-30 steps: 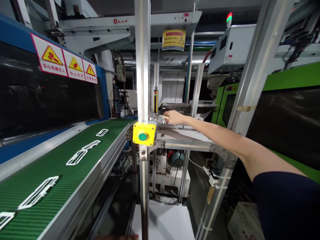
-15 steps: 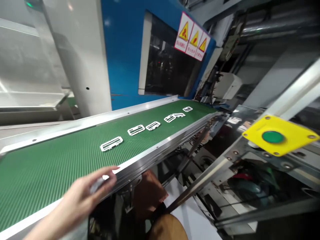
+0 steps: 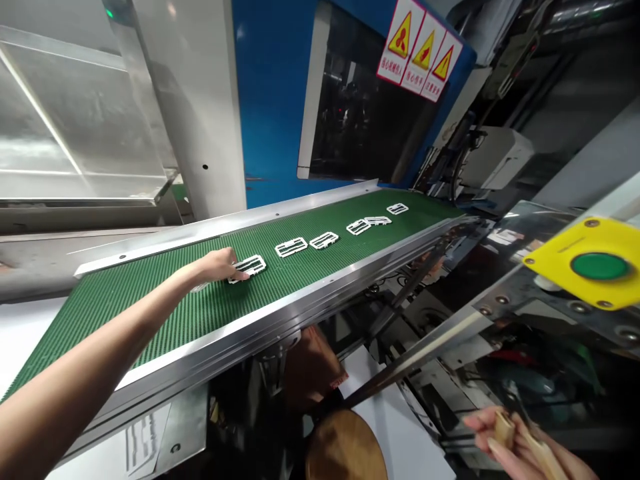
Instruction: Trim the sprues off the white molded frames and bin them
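My left hand (image 3: 219, 265) reaches over the green conveyor belt. Its thumb and fingers pinch the near end of the closest white slotted plastic frame (image 3: 257, 265). A pale, blurred shape (image 3: 199, 287) shows under the hand; what it is I cannot make out. Farther along the belt lie several similar white frames (image 3: 291, 247), two of them touching or overlapping. At the lower right, my right hand (image 3: 520, 447) is closed around a tool with tan handles (image 3: 545, 459), its kind unclear and partly hidden by the fingers.
The green belt (image 3: 175, 327) runs between metal rails (image 3: 300, 293), beside a blue machine (image 3: 273, 100) with warning signs (image 3: 420, 50). A green button on a yellow plate (image 3: 600, 265) sits at right. Below are a round wooden stool top (image 3: 345, 450) and a brown carton (image 3: 315, 367).
My left hand has moved from the near rail onto the belt and taken hold of the closest frame. My right hand with the tan-handled tool has come into view. The view has shifted.
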Demonstrator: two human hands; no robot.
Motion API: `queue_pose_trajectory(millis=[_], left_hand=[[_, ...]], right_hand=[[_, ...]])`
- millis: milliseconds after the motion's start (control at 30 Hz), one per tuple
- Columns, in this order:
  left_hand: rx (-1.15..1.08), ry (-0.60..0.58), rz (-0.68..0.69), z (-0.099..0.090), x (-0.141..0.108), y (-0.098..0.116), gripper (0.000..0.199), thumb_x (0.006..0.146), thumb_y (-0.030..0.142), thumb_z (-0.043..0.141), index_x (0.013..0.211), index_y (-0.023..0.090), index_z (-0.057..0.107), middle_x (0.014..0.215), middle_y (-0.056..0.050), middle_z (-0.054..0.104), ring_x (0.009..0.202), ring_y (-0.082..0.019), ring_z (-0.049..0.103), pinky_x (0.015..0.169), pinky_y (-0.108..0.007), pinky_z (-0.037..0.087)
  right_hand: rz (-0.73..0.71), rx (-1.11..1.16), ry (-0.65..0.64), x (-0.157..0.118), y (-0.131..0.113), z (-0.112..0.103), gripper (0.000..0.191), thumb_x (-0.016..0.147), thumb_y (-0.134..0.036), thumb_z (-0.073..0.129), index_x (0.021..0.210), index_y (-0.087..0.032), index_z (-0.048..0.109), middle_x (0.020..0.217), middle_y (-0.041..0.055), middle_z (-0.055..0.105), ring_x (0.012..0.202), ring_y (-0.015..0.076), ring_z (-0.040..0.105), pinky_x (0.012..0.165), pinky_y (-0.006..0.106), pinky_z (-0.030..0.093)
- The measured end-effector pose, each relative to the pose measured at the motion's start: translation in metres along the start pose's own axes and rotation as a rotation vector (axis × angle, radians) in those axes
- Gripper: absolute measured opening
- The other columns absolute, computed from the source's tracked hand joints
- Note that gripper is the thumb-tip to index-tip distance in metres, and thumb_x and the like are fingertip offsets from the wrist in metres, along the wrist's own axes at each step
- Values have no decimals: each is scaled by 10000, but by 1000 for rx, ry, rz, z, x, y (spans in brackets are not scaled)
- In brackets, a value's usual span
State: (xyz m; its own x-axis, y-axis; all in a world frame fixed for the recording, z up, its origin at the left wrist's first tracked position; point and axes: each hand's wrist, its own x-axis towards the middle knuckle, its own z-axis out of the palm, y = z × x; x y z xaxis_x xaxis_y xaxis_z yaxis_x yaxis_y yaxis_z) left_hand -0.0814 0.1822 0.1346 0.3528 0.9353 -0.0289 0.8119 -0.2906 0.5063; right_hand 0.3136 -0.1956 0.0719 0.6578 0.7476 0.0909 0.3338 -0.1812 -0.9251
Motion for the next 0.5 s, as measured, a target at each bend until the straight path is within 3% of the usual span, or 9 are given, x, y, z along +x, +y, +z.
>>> queue_pose_trajectory(millis=[133,233,333,400,500], left_hand=[[-73,1,24,-4,-7,-3,404,587,433,744,781,100,623,617,-8,574,580,-164,506,479,-212,350],[-140,46,27,-14,-28,9,305,700,445,656,728,142,637,545,13,530,513,-138,464,458,-208,315],[-318,116,0,-13,-73,35,272,734,456,629,784,191,660,561,13,556,459,-120,430,413,-207,276],[-566,70,-11,6,-112,53,257,712,458,662,772,208,655,551,23,564,428,-109,413,389,-203,265],[-951,-224,-44,62,-165,68,200,697,375,708,718,197,619,611,22,576,521,-110,491,483,-198,369]], right_hand=[[105,89,-248,-29,-19,44,308,647,-425,695,852,-199,656,916,119,640,850,255,615,717,340,530],[71,188,-374,-34,-39,84,239,748,-391,634,853,-178,611,895,86,616,810,192,585,708,300,502],[63,292,-468,-31,-53,122,193,779,-335,629,880,-180,572,865,51,617,726,130,564,665,249,472],[97,413,-493,-33,-59,146,186,775,-302,642,887,-187,547,869,40,634,659,99,550,625,228,458],[134,603,-505,-40,-63,177,191,760,-281,658,869,-191,529,895,37,650,597,81,541,577,218,444]])
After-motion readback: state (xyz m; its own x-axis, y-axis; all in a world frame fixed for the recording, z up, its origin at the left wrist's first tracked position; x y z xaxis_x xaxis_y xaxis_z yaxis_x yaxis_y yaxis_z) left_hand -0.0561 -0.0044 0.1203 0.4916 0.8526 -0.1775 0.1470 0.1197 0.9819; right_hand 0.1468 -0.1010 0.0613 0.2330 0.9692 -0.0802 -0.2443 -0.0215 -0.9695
